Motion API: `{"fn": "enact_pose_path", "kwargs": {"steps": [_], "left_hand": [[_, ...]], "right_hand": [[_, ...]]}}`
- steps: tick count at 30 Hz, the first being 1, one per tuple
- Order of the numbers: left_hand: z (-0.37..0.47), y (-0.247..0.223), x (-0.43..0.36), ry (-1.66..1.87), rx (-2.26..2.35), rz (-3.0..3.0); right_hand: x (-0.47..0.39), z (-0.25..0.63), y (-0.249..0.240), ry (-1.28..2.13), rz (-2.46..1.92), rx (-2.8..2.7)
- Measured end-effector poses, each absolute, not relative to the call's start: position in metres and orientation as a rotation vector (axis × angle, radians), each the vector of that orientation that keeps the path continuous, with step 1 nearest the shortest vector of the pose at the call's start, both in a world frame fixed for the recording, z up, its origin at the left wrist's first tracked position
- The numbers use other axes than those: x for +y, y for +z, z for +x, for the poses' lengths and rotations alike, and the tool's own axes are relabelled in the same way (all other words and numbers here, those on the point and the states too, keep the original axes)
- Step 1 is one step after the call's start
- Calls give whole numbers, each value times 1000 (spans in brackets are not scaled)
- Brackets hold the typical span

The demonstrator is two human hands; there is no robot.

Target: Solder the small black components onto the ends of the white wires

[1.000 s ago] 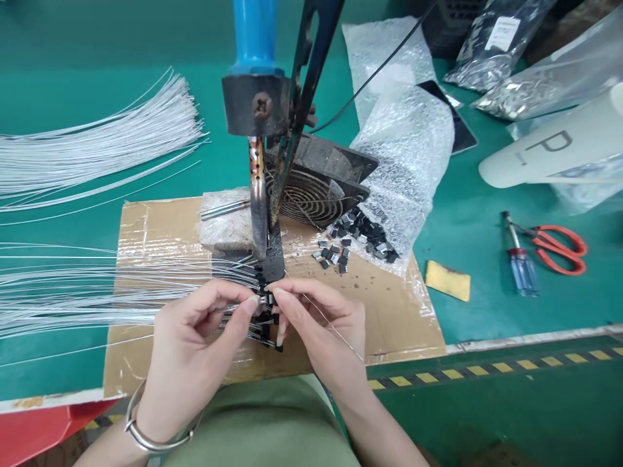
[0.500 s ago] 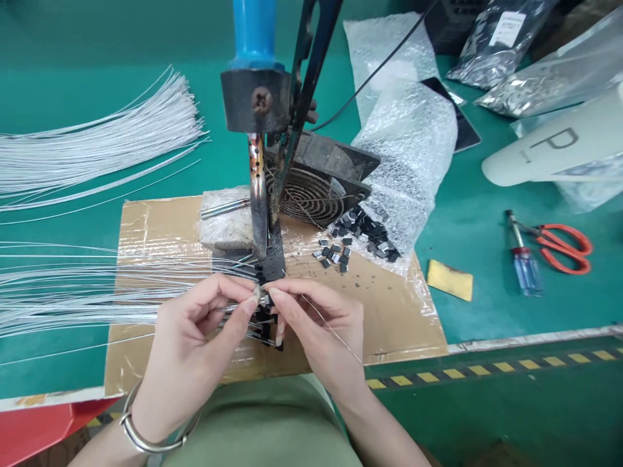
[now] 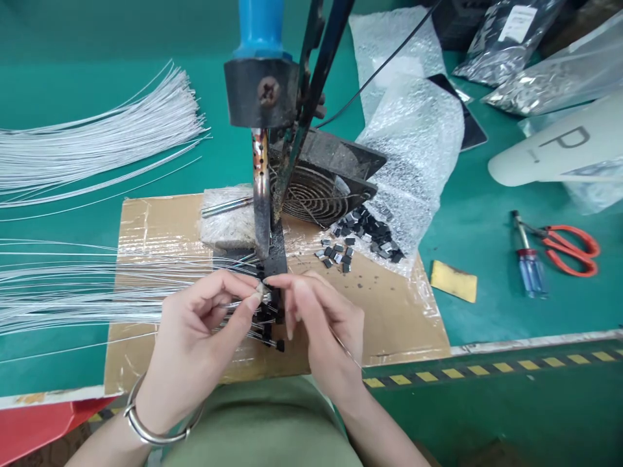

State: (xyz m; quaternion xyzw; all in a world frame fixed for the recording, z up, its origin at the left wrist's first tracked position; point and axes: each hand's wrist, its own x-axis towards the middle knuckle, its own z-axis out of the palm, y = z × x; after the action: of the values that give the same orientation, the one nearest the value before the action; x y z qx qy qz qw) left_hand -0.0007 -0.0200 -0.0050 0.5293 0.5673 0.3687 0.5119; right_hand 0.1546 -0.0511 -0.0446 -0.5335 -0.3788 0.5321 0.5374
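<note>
My left hand [image 3: 202, 337] is closed, its thumb and index finger pinching a small silvery connector [image 3: 264, 292]; how the wires join it is hidden. Long white wires [image 3: 146, 295] run from the left under this hand. My right hand [image 3: 328, 324] has its index fingertip at the connector and its thumb lifted away. A thin solder wire [image 3: 348, 352] sits in its curled fingers and sticks out by the palm. Just above both hands, the soldering iron [image 3: 261, 220] points downward in its stand. Black connector ends [image 3: 278, 345] of finished-looking wires lie beneath the fingers.
A cardboard sheet [image 3: 399, 331] covers the bench. Behind the iron stands a fan [image 3: 321, 198], with loose black connectors [image 3: 372, 233] beside it on bubble wrap [image 3: 413, 149]. A yellow sponge [image 3: 454, 281], screwdriver [image 3: 531, 269] and red-handled scissors [image 3: 574, 250] lie right. A white wire bundle [image 3: 97, 146] lies left.
My right thumb has pulled back from the connector, and the solder wire has drawn back into the right hand. The left hand keeps its pinch. The view has shifted slightly.
</note>
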Motion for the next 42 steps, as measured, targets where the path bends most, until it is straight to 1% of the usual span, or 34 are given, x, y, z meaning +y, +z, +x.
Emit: {"fn": "enact_pose_path", "kwargs": {"steps": [3, 8, 12, 14, 18, 22, 26, 31, 42], "left_hand": [[-1, -7, -18, 884, 1407, 1289], [-3, -9, -16, 858, 1445, 1318], [-4, -8, -15, 851, 1472, 1319], [-4, -8, -13, 834, 1477, 1315], [-3, -9, -12, 825, 1485, 1312], [-1, -8, -11, 818, 1504, 1302], [-1, -5, -8, 833, 1507, 1308], [0, -4, -5, 835, 1503, 1327], [3, -2, 1, 889, 1521, 1340]], "right_hand": [[-57, 158, -46, 1156, -1303, -1009], [-62, 161, -45, 1085, -1330, -1094], [-58, 163, -43, 889, -1404, -1304], [-56, 162, -43, 836, -1410, -1307], [-56, 163, -44, 912, -1364, -1267], [-55, 169, -45, 913, -1382, -1327], [-49, 170, -42, 930, -1268, -1334], [-45, 164, -39, 1002, -1190, -1225], [-40, 162, -37, 1151, -1190, -1031]]}}
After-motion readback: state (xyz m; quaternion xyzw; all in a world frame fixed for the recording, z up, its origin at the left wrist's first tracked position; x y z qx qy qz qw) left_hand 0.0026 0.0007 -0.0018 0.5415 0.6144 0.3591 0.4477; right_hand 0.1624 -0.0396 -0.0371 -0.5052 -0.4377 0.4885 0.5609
